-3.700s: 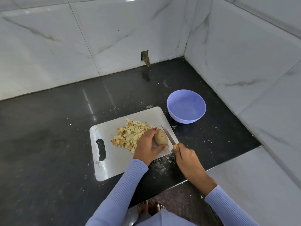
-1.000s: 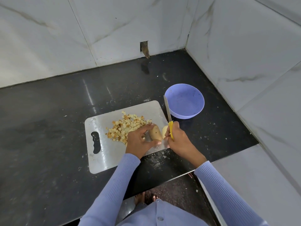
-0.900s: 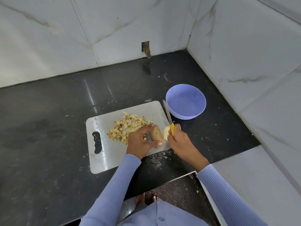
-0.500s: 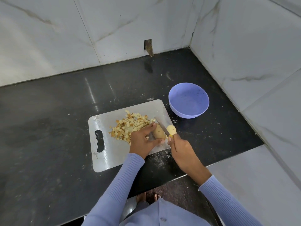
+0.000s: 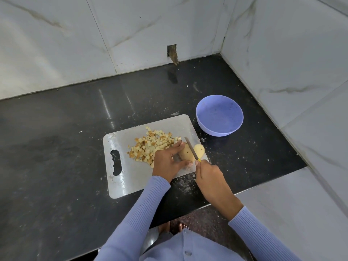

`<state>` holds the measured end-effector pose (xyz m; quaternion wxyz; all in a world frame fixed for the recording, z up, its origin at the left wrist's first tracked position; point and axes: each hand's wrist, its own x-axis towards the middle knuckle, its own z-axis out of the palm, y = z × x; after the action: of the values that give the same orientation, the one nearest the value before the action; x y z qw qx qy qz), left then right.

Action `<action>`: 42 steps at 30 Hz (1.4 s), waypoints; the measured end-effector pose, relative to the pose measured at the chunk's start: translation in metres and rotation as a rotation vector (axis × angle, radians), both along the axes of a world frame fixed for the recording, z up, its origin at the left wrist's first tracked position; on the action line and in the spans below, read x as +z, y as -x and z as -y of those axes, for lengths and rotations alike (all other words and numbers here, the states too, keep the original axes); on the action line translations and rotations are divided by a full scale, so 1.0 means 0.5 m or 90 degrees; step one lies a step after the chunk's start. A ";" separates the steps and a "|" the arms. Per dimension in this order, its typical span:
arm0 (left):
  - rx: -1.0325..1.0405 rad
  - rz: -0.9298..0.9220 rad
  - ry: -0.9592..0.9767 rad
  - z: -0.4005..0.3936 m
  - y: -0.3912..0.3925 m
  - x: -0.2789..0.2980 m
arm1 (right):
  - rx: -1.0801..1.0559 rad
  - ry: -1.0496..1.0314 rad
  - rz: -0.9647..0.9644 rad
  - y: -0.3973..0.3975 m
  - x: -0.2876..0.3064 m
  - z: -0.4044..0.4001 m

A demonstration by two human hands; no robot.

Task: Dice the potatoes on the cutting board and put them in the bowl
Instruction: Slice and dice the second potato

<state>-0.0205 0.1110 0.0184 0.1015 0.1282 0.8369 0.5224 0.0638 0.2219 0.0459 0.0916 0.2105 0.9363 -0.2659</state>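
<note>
Nearest the desk [image 5: 56, 166] edge, the right hand [image 5: 209, 176] grips the yellow handle of a knife [image 5: 192, 151], its fingers curled fully round it; the blade lies across the potato [image 5: 186, 153], a cut half [image 5: 200, 150] leaning just beside it. The left hand [image 5: 167, 161] pinches the potato between thumb and fingers, apparently to steady it against rolling. Both rest on the steel cutting board [image 5: 120, 185], beside a heap of diced potato [image 5: 150, 146]. Beyond the board's far right corner stands the lilac bowl [image 5: 219, 115], holding no dice, near enough for transfer.
</note>
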 end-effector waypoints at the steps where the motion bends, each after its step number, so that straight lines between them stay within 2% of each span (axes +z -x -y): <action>1: -0.003 0.000 0.004 0.000 0.002 -0.001 | 0.002 0.000 0.002 0.005 -0.001 -0.001; 7: 0.009 0.065 0.000 0.001 0.017 0.000 | 0.042 0.028 0.013 0.035 0.013 -0.007; 14: -0.018 0.095 -0.034 0.002 0.027 0.004 | 0.042 0.019 0.104 0.001 -0.002 -0.004; 19: -0.023 0.071 -0.027 0.006 0.030 0.004 | 0.090 0.008 0.141 0.044 0.011 -0.013; 23: -0.076 0.041 0.016 0.008 0.036 -0.002 | 0.096 -0.001 0.158 0.047 0.012 -0.014; 27: 0.004 0.109 -0.074 -0.001 0.020 0.002 | 0.099 -0.034 0.145 0.039 0.011 -0.005; 30: 0.071 0.094 -0.087 -0.021 0.009 0.007 | 0.088 -0.027 0.138 0.038 0.009 -0.007; 38: 0.064 0.075 -0.112 -0.014 -0.001 -0.010 | 0.053 -0.030 0.146 0.010 -0.001 0.009; 42: 0.056 0.090 -0.116 -0.011 -0.001 -0.012 | 0.084 -0.059 0.144 0.037 0.002 0.009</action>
<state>-0.0202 0.1165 0.0126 0.1250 0.0633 0.7815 0.6079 0.0452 0.2174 0.0467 0.2040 0.1813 0.9430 -0.1906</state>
